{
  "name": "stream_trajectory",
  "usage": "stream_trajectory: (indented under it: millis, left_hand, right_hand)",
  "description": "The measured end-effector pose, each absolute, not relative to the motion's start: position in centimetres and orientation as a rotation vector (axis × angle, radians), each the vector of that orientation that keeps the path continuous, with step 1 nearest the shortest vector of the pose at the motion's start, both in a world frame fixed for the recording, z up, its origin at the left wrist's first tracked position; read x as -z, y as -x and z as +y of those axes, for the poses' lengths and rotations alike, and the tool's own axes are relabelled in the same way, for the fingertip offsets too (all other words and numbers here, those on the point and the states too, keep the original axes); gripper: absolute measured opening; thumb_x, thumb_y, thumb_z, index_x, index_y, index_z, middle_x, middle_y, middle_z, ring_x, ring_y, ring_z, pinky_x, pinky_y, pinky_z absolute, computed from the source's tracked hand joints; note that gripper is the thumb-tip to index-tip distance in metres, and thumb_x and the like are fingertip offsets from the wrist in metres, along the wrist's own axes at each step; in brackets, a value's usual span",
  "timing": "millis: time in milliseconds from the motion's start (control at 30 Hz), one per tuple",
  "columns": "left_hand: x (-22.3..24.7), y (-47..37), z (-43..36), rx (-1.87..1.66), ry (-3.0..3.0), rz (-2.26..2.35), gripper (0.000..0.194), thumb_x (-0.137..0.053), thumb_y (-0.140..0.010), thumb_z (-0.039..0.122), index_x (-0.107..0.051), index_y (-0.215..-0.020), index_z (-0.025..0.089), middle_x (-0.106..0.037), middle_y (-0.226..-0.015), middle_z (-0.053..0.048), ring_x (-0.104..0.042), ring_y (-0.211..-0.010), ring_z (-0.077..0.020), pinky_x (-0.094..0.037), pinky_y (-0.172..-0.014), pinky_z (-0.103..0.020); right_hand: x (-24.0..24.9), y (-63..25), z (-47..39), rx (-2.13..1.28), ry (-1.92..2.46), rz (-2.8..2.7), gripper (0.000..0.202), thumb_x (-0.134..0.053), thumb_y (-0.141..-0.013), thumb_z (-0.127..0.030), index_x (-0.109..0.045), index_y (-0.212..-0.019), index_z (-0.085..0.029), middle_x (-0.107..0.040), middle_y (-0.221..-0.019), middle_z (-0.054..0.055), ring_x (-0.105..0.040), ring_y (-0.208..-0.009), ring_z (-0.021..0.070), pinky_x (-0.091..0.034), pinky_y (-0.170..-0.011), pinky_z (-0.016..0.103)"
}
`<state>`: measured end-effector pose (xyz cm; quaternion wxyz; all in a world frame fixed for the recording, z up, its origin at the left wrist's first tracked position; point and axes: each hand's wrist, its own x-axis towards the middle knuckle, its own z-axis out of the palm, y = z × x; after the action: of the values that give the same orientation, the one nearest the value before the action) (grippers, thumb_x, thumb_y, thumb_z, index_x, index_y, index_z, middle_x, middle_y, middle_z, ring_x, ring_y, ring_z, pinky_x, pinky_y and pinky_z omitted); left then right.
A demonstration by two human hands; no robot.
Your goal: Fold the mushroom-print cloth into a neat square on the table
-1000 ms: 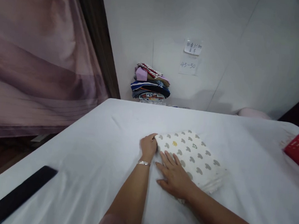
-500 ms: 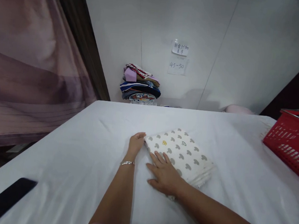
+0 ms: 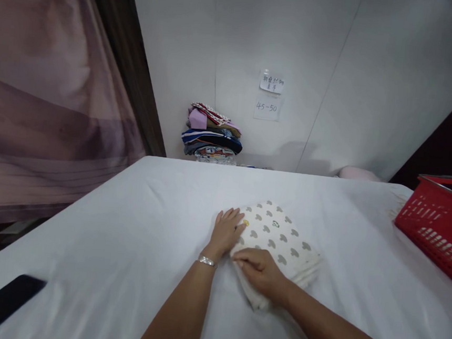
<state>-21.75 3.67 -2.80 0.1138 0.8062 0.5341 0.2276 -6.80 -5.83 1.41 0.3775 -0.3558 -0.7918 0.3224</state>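
A folded white cloth (image 3: 271, 231) with grey mushroom shapes and a small yellow one lies at an angle on the white-covered table. My left hand (image 3: 226, 233), with a silver bracelet at the wrist, rests over the cloth's left corner, fingers spread. Close beside it, my right hand (image 3: 259, 270) is closed at the cloth's near left edge, thumb and fingers pinching that edge. The layered edges of the cloth show at its right side.
The white table (image 3: 168, 201) bears a black flat object (image 3: 0, 303) at the near left and a red basket (image 3: 438, 225) at the right. Behind it stands a stack of folded fabrics (image 3: 213, 136) by the wall. A pink curtain (image 3: 38, 95) hangs at left.
My left hand has moved right, from the cloth's corner onto it, and spread its fingers. My right hand has gone from spread flat to a pinch at the near edge. The view has tilted slightly up.
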Motion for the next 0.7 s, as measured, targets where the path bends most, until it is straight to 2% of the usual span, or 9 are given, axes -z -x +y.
stream_trajectory:
  millis: [67, 167, 233, 300, 400, 600, 700]
  left_hand:
    - [2.5, 21.9, 3.7, -0.644, -2.384, 1.572, 0.041, -0.036, -0.093, 0.039, -0.048, -0.13, 0.027, -0.038, -0.145, -0.002, -0.028, -0.136, -0.0205, -0.014, -0.113, -0.047]
    - [1.5, 21.4, 3.3, -0.585, -2.394, 1.611, 0.042, -0.035, -0.093, 0.039, -0.047, -0.131, 0.026, -0.036, -0.146, -0.004, -0.026, -0.137, -0.0228, -0.014, -0.112, -0.05]
    - [0.6, 20.2, 2.7, -0.576, -2.429, 1.641, 0.04, -0.037, -0.092, 0.036, -0.048, -0.129, 0.024, -0.033, -0.148, -0.006, -0.023, -0.138, -0.0249, -0.012, -0.112, -0.053]
    - [0.0, 18.6, 1.6, -0.609, -2.531, 1.569, 0.04, -0.04, -0.091, 0.035, -0.047, -0.129, 0.024, -0.029, -0.149, -0.007, -0.019, -0.139, -0.0254, -0.009, -0.112, -0.055]
    - [0.0, 16.2, -0.3, -0.616, -2.659, 1.302, 0.045, -0.04, -0.091, 0.044, -0.044, -0.131, 0.025, -0.029, -0.149, -0.006, -0.019, -0.139, -0.0246, -0.009, -0.113, -0.054]
    - [1.1, 15.2, -1.7, -0.551, -2.616, 1.183, 0.047, -0.033, -0.092, 0.049, -0.044, -0.131, 0.026, -0.035, -0.146, -0.006, -0.022, -0.138, -0.0251, -0.01, -0.113, -0.055]
    - [1.0, 15.4, -1.6, -0.554, -2.599, 1.182, 0.046, -0.034, -0.092, 0.049, -0.044, -0.131, 0.027, -0.035, -0.146, -0.005, -0.022, -0.138, -0.0251, -0.01, -0.113, -0.055]
  right_hand:
    - [-2.4, 4.7, -4.9, -0.858, 0.994, -1.89, 0.023, -0.049, -0.085, -0.029, -0.07, -0.091, -0.022, -0.072, -0.088, 0.003, -0.065, -0.082, 0.0171, -0.051, -0.078, 0.031]
    - [-3.8, 0.9, -1.6, -0.736, 1.183, -1.689, 0.022, -0.055, -0.081, -0.036, -0.071, -0.085, -0.022, -0.072, -0.092, 0.004, -0.064, -0.089, 0.0201, -0.048, -0.087, 0.037]
    - [-3.9, -1.6, 1.6, -0.708, 1.318, -1.511, 0.025, -0.057, -0.076, -0.039, -0.071, -0.085, -0.02, -0.072, -0.091, 0.006, -0.064, -0.089, 0.0215, -0.048, -0.085, 0.038]
    - [-3.1, -3.7, 5.1, -0.729, 1.461, -1.411, 0.026, -0.059, -0.071, -0.038, -0.071, -0.084, -0.019, -0.072, -0.09, 0.006, -0.064, -0.085, 0.0219, -0.049, -0.08, 0.037]
    - [-1.1, -5.9, 9.6, -0.746, 1.578, -1.429, 0.024, -0.059, -0.067, -0.034, -0.071, -0.081, -0.018, -0.071, -0.087, 0.006, -0.063, -0.083, 0.0219, -0.05, -0.077, 0.037]
    - [1.1, -7.9, 13.5, -0.911, 1.545, -1.708, 0.044, -0.065, -0.061, -0.025, -0.069, -0.104, -0.018, -0.07, -0.094, 0.007, -0.062, -0.08, 0.02, -0.051, -0.079, 0.036]
    - [1.2, -8.0, 13.9, -1.054, 1.474, -1.79, 0.048, -0.067, -0.061, -0.026, -0.068, -0.109, -0.019, -0.07, -0.099, 0.006, -0.063, -0.086, 0.0221, -0.05, -0.083, 0.038]
